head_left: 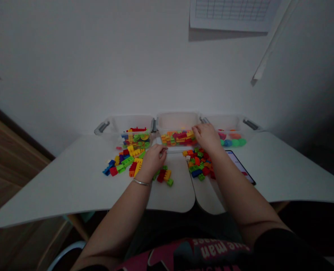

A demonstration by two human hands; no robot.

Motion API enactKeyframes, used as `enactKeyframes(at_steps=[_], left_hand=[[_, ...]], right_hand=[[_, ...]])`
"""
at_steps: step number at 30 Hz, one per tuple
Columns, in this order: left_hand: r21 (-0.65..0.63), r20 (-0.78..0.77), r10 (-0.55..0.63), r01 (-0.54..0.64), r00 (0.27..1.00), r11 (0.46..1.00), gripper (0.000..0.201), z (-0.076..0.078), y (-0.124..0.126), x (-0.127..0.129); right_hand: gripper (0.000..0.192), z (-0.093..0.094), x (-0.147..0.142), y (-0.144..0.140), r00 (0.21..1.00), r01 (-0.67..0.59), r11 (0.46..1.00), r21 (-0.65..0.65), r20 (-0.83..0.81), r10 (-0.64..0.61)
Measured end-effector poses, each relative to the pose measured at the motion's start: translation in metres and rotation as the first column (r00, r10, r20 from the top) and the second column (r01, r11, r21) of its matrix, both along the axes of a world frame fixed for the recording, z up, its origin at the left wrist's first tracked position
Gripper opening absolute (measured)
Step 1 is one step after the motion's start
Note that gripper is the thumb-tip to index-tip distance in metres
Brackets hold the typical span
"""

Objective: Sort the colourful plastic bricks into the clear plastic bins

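My left hand (154, 158) is just in front of the middle bin, its fingers curled together; anything between them is hidden. Under and beside it lie loose toy building bricks (127, 162) in yellow, green, red and blue. My right hand (208, 137) reaches over the front of the clear middle bin (178, 122), fingertips pinched close to the colourful bricks (179, 137) inside. Whether a brick is in that pinch cannot be made out. A second pile of smaller bricks (197, 163) sits below my right wrist.
A left clear bin (131, 122) contains bricks and other pieces. The right clear bin (226, 122) holds round coloured pieces (238, 142). A phone or tablet (241, 167) rests right of my forearm. White tabletops (172, 197) meet at a seam; a wall (113, 67) stands behind.
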State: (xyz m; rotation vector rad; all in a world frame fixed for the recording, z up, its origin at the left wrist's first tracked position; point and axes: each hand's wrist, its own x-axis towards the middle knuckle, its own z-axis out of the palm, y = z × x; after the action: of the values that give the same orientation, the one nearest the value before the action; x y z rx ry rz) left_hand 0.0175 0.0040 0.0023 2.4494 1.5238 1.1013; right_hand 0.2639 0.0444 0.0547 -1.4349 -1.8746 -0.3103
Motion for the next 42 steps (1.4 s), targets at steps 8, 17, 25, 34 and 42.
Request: enactKeyframes(at_steps=[8,17,25,34,42], left_hand=[[-0.051,-0.006,0.016,-0.017,1.000,0.999,0.017,0.002,-0.001,0.002],[-0.063,0.006,0.027,-0.026,1.000,0.998,0.017,0.003,-0.003,0.003],[-0.077,0.005,0.019,-0.018,1.000,0.997,0.019,0.001,-0.002,0.001],[-0.075,0.009,0.007,-0.007,1.000,0.997,0.018,-0.002,0.000,0.001],[-0.058,0.003,0.010,-0.010,1.000,0.998,0.017,-0.003,0.000,0.001]], right_hand=[[0.039,-0.001,0.005,-0.004,0.977,-0.073,0.996,0.049,-0.200,0.081],[0.020,-0.013,-0.001,-0.039,0.996,-0.070,0.997,-0.038,0.058,0.072],[0.020,-0.040,-0.004,-0.042,0.941,-0.003,0.952,-0.306,0.321,0.106],[0.023,-0.051,0.002,-0.040,0.948,-0.016,0.949,-0.316,0.297,0.115],[0.028,-0.057,-0.001,-0.037,0.951,-0.084,0.935,-0.344,0.254,0.179]])
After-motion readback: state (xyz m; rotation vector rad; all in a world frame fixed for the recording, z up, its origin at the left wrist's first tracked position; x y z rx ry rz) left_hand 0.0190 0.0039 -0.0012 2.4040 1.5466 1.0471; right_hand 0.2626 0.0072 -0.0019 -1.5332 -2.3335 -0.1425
